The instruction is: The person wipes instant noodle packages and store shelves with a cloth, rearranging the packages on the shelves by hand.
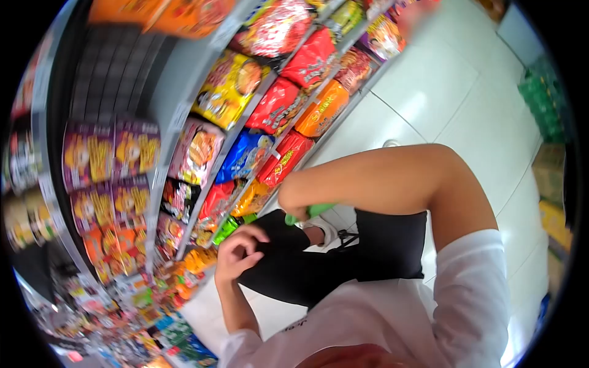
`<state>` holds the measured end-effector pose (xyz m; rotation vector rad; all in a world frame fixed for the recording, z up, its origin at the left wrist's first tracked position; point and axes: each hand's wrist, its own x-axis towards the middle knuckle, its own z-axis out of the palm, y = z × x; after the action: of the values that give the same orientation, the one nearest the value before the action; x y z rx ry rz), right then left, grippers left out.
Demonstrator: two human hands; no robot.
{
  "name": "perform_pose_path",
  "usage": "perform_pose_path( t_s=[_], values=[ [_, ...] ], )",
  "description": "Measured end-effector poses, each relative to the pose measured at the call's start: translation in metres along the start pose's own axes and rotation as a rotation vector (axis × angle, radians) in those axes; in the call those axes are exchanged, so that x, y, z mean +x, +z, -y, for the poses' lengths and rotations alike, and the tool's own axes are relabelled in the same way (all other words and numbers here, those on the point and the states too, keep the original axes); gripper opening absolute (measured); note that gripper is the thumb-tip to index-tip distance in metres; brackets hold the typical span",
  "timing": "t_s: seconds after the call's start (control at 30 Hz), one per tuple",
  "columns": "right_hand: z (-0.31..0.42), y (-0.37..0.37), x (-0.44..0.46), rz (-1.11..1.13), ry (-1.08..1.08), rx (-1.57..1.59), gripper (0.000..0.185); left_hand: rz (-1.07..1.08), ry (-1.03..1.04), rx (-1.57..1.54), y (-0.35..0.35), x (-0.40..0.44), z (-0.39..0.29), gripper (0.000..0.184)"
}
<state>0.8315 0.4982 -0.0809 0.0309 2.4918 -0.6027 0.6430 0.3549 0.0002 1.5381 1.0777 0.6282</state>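
Observation:
My left hand is beside my black-clad knee, its fingers loosely curled and apart, with nothing visible in it. Bent across in front of me, my right arm ends in my right hand, closed on a green object that shows only in part, so its kind is unclear. Close to both hands are the lower shelves of bagged snacks or noodles: a red pack, an orange-yellow pack, a blue pack and a bright green pack.
Shelving runs diagonally across the left, holding purple packs and a yellow pack. Pale tiled floor lies to the right. Green bottles or packs and cardboard boxes stand along the far right edge.

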Motion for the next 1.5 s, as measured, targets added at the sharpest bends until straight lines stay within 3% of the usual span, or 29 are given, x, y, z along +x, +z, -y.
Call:
perform_pose_path(
  t_s=[0.1,0.13,0.2,0.23,0.3,0.37,0.4,0.43,0.5,0.57,0.83,0.87,0.97,1.1,1.17,1.27,1.33,1.37,1.5],
  values=[
    [0.013,-0.020,0.004,-0.103,-0.153,-0.130,0.039,-0.681,-0.089,0.161,-0.006,-0.063,0.017,0.018],
    [0.016,-0.022,0.039,-0.056,-0.157,-0.135,0.038,-0.759,-0.155,0.272,-0.005,-0.071,0.008,0.015],
    [0.018,-0.030,0.039,-0.277,-0.325,-0.137,0.038,-0.901,-0.287,0.479,-0.010,-0.087,-0.003,0.006],
    [0.018,-0.036,0.042,-0.393,-0.378,-0.165,0.036,-0.960,-0.284,0.547,-0.017,-0.094,0.005,0.010],
    [0.019,-0.039,0.069,-0.679,-0.469,-0.130,0.034,-1.118,-0.349,0.279,-0.018,-0.098,0.020,0.030],
    [0.020,-0.045,0.061,-0.852,-0.392,-0.136,0.034,-1.103,-0.416,0.218,-0.010,-0.075,0.022,0.044],
    [0.021,-0.045,0.056,-0.907,-0.362,-0.132,0.033,-0.993,-0.391,0.209,-0.013,-0.071,0.035,0.050],
    [0.022,-0.043,0.050,-0.945,-0.342,-0.124,0.033,-1.019,-0.399,0.310,-0.009,-0.059,0.047,0.044],
    [0.020,-0.032,0.037,-1.000,-0.302,-0.104,0.032,-0.791,-0.523,0.519,-0.023,-0.055,0.051,0.035],
    [0.017,-0.019,0.023,-1.031,-0.258,-0.087,0.032,-0.750,-0.576,0.429,-0.040,-0.055,0.064,0.025],
    [0.008,0.008,-0.007,-1.072,-0.160,-0.008,0.029,-0.653,-0.412,0.555,0.009,0.023,0.030,0.035],
    [0.007,0.006,-0.011,-1.054,-0.158,-0.007,0.029,-0.636,-0.389,0.568,0.011,0.026,0.029,0.034],
    [0.001,0.007,-0.021,-0.997,-0.140,0.007,0.028,-0.599,-0.570,0.580,-0.005,0.009,0.041,0.024],
    [-0.005,0.009,-0.038,-0.855,-0.116,0.038,0.027,-0.620,-0.469,0.663,0.004,0.017,0.043,0.027],
    [-0.007,0.008,-0.041,-0.706,-0.105,0.049,0.026,-0.630,-0.499,0.649,0.005,0.019,0.040,0.031],
    [-0.008,0.013,0.012,-0.296,-0.069,0.036,0.028,-0.654,-0.427,0.640,0.008,0.017,0.037,0.031],
    [-0.005,0.043,0.020,-0.667,0.000,-0.040,0.014,-0.705,-0.414,0.644,0.003,0.004,0.040,0.030],
    [-0.004,0.049,0.023,-0.664,0.004,-0.047,0.015,-0.740,-0.420,0.636,0.002,-0.004,0.044,0.030],
    [0.021,0.027,0.035,-0.317,0.038,-0.095,0.022,-0.853,-0.317,0.662,-0.007,-0.043,0.052,0.030]
  ],
)
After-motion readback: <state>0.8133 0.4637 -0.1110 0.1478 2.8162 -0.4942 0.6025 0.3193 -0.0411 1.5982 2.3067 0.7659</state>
